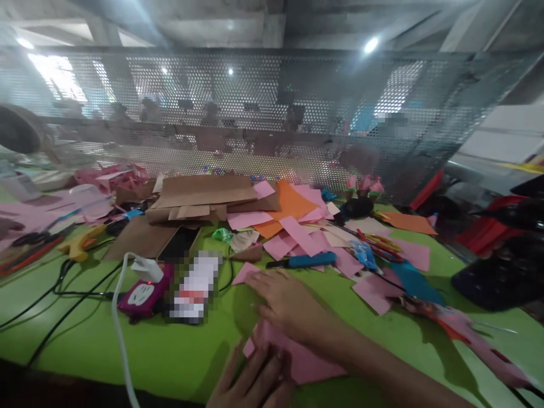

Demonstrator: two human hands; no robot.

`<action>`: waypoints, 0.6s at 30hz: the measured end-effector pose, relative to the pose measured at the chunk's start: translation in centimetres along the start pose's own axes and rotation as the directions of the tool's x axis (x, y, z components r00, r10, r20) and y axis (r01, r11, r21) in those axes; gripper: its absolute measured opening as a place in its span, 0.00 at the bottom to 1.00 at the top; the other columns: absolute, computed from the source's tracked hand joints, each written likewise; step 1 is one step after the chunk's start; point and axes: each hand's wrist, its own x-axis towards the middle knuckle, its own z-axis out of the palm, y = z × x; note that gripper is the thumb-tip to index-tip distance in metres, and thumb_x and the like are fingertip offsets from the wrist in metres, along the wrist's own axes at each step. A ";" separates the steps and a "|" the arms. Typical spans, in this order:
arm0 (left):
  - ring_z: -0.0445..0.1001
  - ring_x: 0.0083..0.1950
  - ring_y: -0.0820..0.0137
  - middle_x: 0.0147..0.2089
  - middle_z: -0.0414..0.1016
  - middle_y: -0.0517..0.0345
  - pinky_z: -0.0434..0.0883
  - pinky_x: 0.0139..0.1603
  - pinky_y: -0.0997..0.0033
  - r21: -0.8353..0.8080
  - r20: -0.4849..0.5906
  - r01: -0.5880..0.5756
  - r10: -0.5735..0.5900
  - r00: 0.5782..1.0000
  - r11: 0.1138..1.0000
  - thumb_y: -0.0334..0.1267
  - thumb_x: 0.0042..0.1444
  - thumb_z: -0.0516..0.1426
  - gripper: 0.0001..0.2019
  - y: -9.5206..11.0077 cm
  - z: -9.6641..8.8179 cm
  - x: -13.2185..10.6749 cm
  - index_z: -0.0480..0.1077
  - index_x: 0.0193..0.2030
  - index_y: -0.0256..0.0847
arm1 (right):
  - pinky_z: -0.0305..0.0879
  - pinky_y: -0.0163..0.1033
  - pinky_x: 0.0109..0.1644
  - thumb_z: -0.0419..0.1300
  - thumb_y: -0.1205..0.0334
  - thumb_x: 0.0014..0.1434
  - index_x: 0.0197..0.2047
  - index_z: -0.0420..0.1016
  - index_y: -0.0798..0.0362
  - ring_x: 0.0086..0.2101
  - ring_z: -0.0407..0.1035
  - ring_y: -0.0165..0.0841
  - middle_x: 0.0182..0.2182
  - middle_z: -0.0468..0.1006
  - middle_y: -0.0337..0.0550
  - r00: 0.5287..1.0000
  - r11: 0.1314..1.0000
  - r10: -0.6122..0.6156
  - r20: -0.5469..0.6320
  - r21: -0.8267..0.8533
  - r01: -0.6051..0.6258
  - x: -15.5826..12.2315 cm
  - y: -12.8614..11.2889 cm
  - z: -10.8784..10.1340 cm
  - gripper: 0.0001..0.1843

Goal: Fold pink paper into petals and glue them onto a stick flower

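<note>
A pink paper sheet (306,360) lies on the green table (127,345) right in front of me. My right hand (283,300) reaches in from the right and lies flat on the sheet's upper left part, fingers stretched out. My left hand (250,382) comes up from the bottom edge with its fingers spread, pressing on the sheet's near left corner. Neither hand grips anything. A blue-handled cutter (304,260) lies just beyond my right hand.
Brown cardboard (204,195), orange paper (291,207) and several pink paper pieces (297,235) are piled behind. A yellow glue gun (83,243), a magenta device (144,294) with a white cable and black cords lie left. A perforated metal screen (272,113) closes the back; a dark bag (497,277) sits right.
</note>
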 end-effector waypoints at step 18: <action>0.63 0.66 0.61 0.62 0.71 0.57 0.43 0.72 0.54 -0.071 0.092 -0.014 0.021 0.996 0.997 0.52 0.58 0.57 0.15 -2.7 -2.4 0.8 0.73 0.50 0.53 | 0.52 0.34 0.26 0.67 0.64 0.44 0.52 0.68 0.50 0.26 0.67 0.32 0.28 0.73 0.33 0.850 0.833 0.516 0.103 0.171 -0.526 -6.3 4.9 -1.1 0.29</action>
